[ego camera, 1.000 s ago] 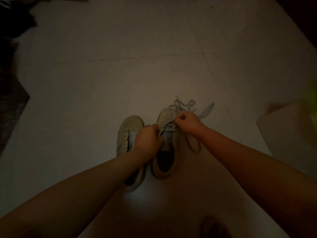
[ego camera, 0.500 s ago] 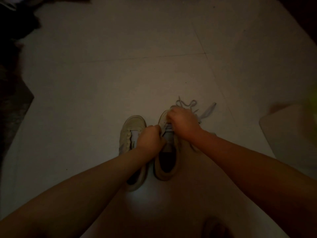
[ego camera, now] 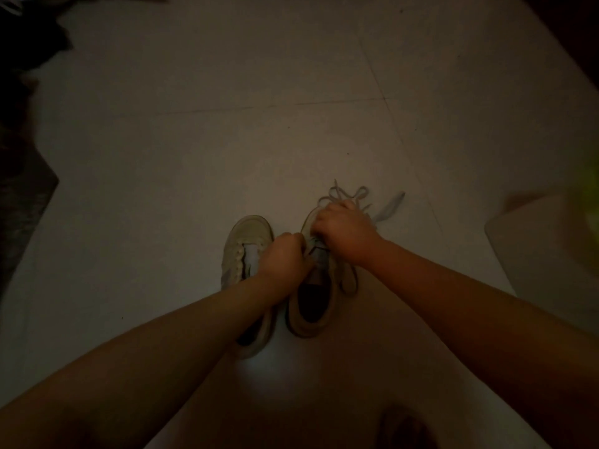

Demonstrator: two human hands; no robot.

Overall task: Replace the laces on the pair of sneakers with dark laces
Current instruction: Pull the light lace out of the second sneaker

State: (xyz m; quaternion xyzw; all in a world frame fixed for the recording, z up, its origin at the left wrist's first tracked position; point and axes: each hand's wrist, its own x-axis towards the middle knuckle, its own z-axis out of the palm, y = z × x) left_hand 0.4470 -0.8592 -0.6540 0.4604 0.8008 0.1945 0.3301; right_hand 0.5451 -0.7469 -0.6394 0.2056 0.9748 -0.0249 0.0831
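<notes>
Head view, dim light: 2 pale, cream-coloured low sneakers stand side by side on a light tiled floor (ego camera: 194, 157), toes pointing away from the person. The left sneaker (ego camera: 246, 244) has a scuffed rounded toe and a pale tongue; its heel is hidden under the left forearm. The right sneaker (ego camera: 311, 306) shows a dark open collar and a tan padded rim. A light lace (ego camera: 343, 196), partly pulled out, lies in loose loops on the floor just past the right sneaker's toe, with a flat end trailing to the right. The left hand (ego camera: 285, 257) is curled closed at the right sneaker's tongue, apparently pinching the lace there. The right hand (ego camera: 343, 228), fingers curled, grips the lace over the toe end.
</notes>
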